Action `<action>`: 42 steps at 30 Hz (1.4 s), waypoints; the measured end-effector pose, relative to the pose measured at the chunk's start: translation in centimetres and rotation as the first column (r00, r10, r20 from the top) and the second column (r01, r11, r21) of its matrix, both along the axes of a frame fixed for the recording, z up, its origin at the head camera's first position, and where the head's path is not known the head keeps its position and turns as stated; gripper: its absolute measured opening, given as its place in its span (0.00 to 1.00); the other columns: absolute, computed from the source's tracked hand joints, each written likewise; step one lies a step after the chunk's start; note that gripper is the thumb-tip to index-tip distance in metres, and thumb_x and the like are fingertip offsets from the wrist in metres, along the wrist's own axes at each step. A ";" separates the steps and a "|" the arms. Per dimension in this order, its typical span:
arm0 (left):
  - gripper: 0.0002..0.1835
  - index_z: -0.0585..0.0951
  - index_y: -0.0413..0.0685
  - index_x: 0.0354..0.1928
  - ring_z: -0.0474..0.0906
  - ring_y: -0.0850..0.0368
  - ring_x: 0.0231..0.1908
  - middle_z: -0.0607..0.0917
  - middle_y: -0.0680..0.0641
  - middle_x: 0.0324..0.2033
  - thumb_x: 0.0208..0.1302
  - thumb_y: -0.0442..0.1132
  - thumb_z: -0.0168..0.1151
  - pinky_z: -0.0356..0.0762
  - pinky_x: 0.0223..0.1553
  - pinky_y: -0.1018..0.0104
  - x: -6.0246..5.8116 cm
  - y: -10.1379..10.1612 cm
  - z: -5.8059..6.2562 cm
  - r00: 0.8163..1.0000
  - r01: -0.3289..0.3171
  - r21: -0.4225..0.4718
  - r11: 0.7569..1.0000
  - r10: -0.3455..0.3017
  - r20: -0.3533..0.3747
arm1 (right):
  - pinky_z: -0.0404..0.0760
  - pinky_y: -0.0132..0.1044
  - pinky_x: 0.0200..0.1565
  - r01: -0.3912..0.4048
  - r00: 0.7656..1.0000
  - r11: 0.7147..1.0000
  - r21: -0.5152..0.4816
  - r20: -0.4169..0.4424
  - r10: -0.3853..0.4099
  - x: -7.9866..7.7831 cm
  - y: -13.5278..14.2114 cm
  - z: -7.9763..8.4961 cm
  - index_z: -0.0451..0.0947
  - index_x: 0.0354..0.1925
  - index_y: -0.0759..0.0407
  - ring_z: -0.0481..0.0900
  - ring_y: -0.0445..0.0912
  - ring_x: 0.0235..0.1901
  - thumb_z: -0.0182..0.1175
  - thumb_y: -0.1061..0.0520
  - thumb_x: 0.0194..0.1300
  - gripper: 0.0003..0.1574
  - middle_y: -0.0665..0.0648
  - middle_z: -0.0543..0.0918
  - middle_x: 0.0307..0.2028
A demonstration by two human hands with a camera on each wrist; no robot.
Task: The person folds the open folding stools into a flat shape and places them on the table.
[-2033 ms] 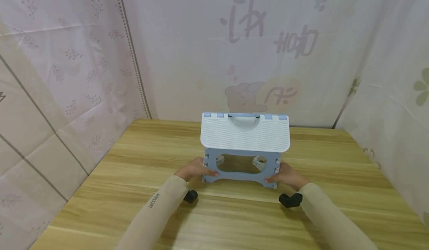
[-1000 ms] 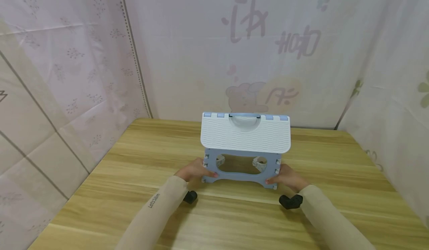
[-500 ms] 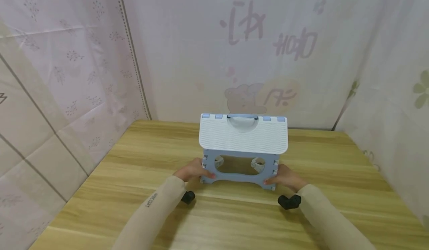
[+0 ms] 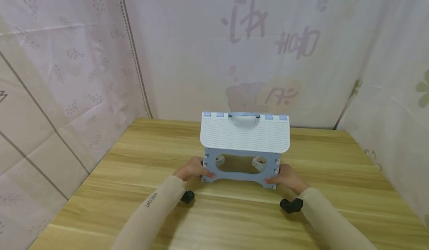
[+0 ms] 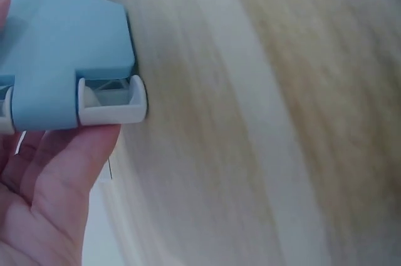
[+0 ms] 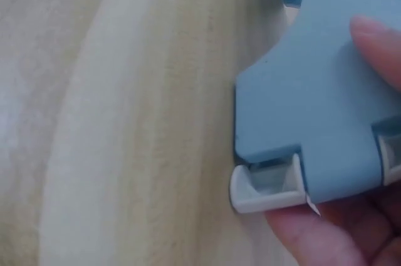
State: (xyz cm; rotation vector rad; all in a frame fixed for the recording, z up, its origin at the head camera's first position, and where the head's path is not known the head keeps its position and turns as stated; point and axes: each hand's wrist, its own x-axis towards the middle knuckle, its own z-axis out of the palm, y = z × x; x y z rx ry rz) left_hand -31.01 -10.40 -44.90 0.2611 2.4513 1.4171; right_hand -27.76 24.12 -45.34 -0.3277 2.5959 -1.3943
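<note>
A folding step stool (image 4: 244,138) with a white textured top and blue legs stands upright on the wooden table, its top panel sloping toward me. My left hand (image 4: 194,169) grips the left edge of its front leg panel, thumb across the blue face. On the opposite edge my right hand (image 4: 288,177) holds the same panel in the same way. In the left wrist view, the blue leg (image 5: 62,34) and its white hinge piece rest against the palm side of the fingers. The right wrist view shows the other blue leg (image 6: 319,103) with the thumb pressed on it.
The wooden table (image 4: 214,220) spreads around the stool. Patterned curtains (image 4: 187,56) enclose the back and both sides. Black wrist-worn devices sit under each forearm, the right one (image 4: 291,205) close over the tabletop.
Both hands keep their grip on the stool, which stays in place. The view shifts slightly, and the right forearm sits a little lower.
</note>
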 end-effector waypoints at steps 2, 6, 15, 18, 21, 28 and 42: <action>0.23 0.83 0.36 0.45 0.82 0.55 0.39 0.87 0.42 0.41 0.43 0.29 0.77 0.80 0.38 0.64 0.0 0.0 0.1 1.000 0.000 -0.002 1.000 0.000 0.007 | 0.80 0.39 0.39 0.016 1.000 1.000 0.010 -0.008 -0.016 0.0 0.0 0.0 0.72 0.51 0.81 0.83 0.52 0.38 0.74 0.60 0.51 0.35 0.68 0.85 0.40; 0.23 0.83 0.35 0.46 0.82 0.54 0.40 0.87 0.41 0.42 0.44 0.27 0.77 0.80 0.38 0.64 0.0 0.0 0.1 1.000 0.007 0.000 1.000 -0.007 0.011 | 0.80 0.43 0.43 -0.001 1.000 1.000 0.013 -0.012 0.001 0.0 0.0 0.0 0.68 0.55 0.81 0.82 0.55 0.43 0.73 0.59 0.52 0.40 0.71 0.82 0.45; 0.27 0.80 0.33 0.52 0.82 0.49 0.46 0.85 0.38 0.47 0.46 0.25 0.74 0.80 0.46 0.59 0.1 0.0 0.2 0.998 0.041 0.048 0.998 -0.043 0.039 | 0.76 0.55 0.53 -0.051 0.999 0.999 0.002 -0.008 0.051 -0.1 -0.2 -0.3 0.58 0.63 0.80 0.77 0.64 0.52 0.71 0.58 0.56 0.48 0.77 0.74 0.55; 0.29 0.78 0.32 0.55 0.81 0.47 0.48 0.84 0.36 0.49 0.46 0.24 0.73 0.79 0.50 0.57 0.1 0.1 0.3 0.998 0.048 0.066 0.997 -0.051 0.040 | 0.76 0.55 0.53 -0.041 0.999 0.999 -0.017 -0.007 0.041 -0.1 -0.2 -0.3 0.58 0.64 0.79 0.77 0.64 0.52 0.72 0.58 0.55 0.48 0.77 0.74 0.55; 0.33 0.75 0.32 0.58 0.78 0.43 0.54 0.81 0.35 0.53 0.45 0.22 0.71 0.73 0.58 0.54 0.3 0.4 0.4 0.997 0.062 0.094 0.994 -0.065 0.037 | 0.76 0.55 0.53 -0.040 0.999 0.999 -0.022 -0.012 0.040 -0.1 -0.2 -0.4 0.58 0.63 0.80 0.77 0.65 0.52 0.71 0.59 0.55 0.48 0.78 0.74 0.55; 0.41 0.66 0.35 0.68 0.67 0.37 0.63 0.73 0.34 0.62 0.48 0.20 0.68 0.59 0.66 0.45 0.6 0.9 0.2 0.995 0.075 0.129 0.989 -0.083 0.057 | 0.74 0.58 0.55 -0.039 0.999 0.999 -0.013 0.000 0.039 0.0 -0.2 -0.4 0.56 0.65 0.79 0.75 0.66 0.54 0.71 0.59 0.56 0.49 0.78 0.73 0.57; 0.29 0.80 0.33 0.51 0.79 0.45 0.52 0.84 0.38 0.49 0.42 0.22 0.74 0.71 0.59 0.52 0.6 0.7 -0.1 0.999 -0.032 0.059 0.998 0.033 -0.007 | 0.76 0.56 0.53 -0.043 0.999 0.999 -0.034 -0.003 0.043 -0.1 -0.2 -0.5 0.58 0.64 0.80 0.77 0.65 0.52 0.71 0.60 0.56 0.47 0.78 0.75 0.54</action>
